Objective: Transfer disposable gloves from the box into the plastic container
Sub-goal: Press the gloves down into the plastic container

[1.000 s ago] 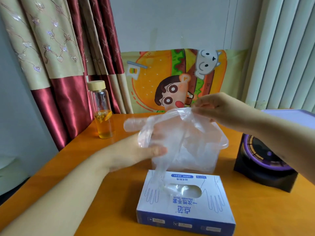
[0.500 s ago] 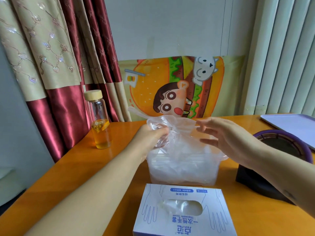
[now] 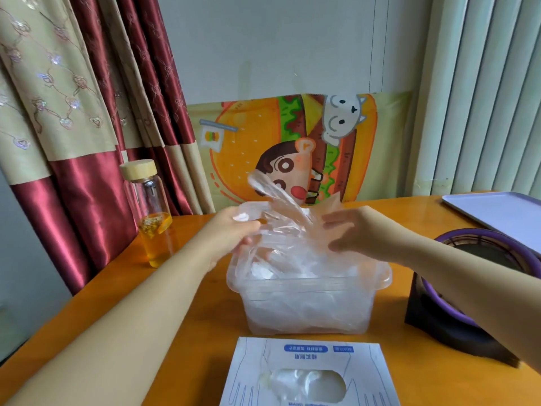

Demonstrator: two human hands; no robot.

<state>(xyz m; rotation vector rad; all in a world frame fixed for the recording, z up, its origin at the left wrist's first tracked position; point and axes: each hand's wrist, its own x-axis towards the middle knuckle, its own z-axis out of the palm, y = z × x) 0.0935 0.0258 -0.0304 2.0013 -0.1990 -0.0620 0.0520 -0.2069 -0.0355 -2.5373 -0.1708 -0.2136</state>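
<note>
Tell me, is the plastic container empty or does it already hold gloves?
Not empty. Crumpled clear gloves fill the plastic container and pile up above its rim.

The left grip (image 3: pixel 234 234) pinches a thin transparent plastic glove (image 3: pixel 281 200) above the clear rectangular plastic container (image 3: pixel 307 288); the right grip (image 3: pixel 355 234), at 3 o'clock of it, touches the glove with nearly straight fingers (image 3: pixel 333 222). A white-and-blue cardboard box (image 3: pixel 310 357) lies at the container's 6 o'clock on the orange desk (image 3: pixel 205 332).
</note>
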